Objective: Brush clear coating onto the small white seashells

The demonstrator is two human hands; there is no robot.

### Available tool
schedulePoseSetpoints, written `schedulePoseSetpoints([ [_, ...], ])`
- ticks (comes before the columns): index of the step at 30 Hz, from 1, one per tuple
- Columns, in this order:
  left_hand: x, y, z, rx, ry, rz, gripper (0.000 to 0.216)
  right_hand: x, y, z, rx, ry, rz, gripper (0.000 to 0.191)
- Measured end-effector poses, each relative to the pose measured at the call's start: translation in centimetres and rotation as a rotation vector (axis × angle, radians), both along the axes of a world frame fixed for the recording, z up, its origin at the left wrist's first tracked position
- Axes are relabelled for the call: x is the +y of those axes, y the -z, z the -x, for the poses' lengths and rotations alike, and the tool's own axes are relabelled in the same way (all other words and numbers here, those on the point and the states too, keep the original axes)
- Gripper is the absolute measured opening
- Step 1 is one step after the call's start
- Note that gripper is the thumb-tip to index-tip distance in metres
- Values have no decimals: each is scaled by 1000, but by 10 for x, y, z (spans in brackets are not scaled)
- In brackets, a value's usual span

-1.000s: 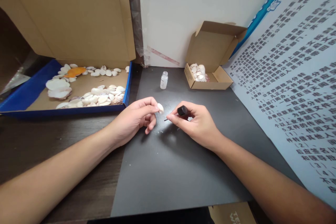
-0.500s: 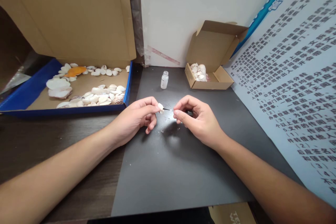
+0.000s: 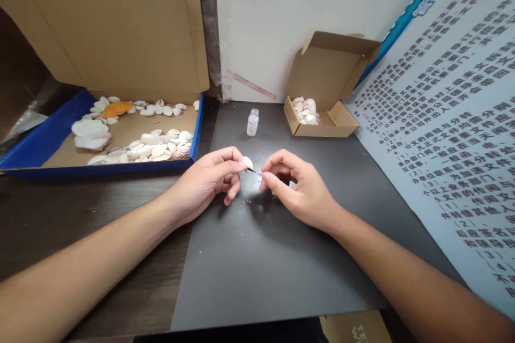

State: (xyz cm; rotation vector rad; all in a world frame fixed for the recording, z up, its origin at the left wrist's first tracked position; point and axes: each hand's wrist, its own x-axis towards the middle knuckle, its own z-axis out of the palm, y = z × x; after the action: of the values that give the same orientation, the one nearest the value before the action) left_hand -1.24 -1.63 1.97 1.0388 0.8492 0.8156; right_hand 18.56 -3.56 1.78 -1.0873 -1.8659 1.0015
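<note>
My left hand (image 3: 209, 182) pinches a small white shell (image 3: 248, 162) between thumb and forefinger, just above the black mat (image 3: 261, 257). My right hand (image 3: 295, 187) is closed on a thin black brush (image 3: 252, 170) whose tip touches the shell's underside. The brush's black cap is hidden inside my right fingers. The two hands are almost touching at the middle of the mat.
A small clear bottle (image 3: 252, 122) stands open behind the hands. A blue-edged cardboard tray (image 3: 44, 142) holds several shells at left. A small open carton (image 3: 328, 123) with shells sits back right. A printed poster (image 3: 450, 134) leans along the right. White crumbs dot the mat.
My right hand rolled so the black cap went out of sight, then shifted left, bringing the brush tip onto the shell. My left hand stayed put.
</note>
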Motion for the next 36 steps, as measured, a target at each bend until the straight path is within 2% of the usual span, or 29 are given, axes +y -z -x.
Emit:
schedulePoseSetpoints([
  [7, -1, -1, 1, -12, -45, -14, 15, 0, 0, -1, -30, -46, 93, 4],
  [12, 0, -1, 2, -19, -49, -11, 15, 0, -1, -1, 63, -109, 131, 2],
  [20, -1, -4, 2, -18, -42, -9, 14, 0, -1, 1, 196, -114, 169, 4],
  [26, -2, -5, 2, -16, -58, -15, 15, -1, -3, 1, 83, -89, 127, 2],
  [30, -2, -5, 2, -5, -60, -17, 16, 0, -2, -1, 14, 1, 34, 5],
  [33, -1, -5, 2, 4, -46, -17, 16, 1, 0, -2, 58, 60, -53, 6],
  [36, -2, -3, 1, 18, -25, -34, 16, 0, 0, -2, 131, 10, -77, 4],
])
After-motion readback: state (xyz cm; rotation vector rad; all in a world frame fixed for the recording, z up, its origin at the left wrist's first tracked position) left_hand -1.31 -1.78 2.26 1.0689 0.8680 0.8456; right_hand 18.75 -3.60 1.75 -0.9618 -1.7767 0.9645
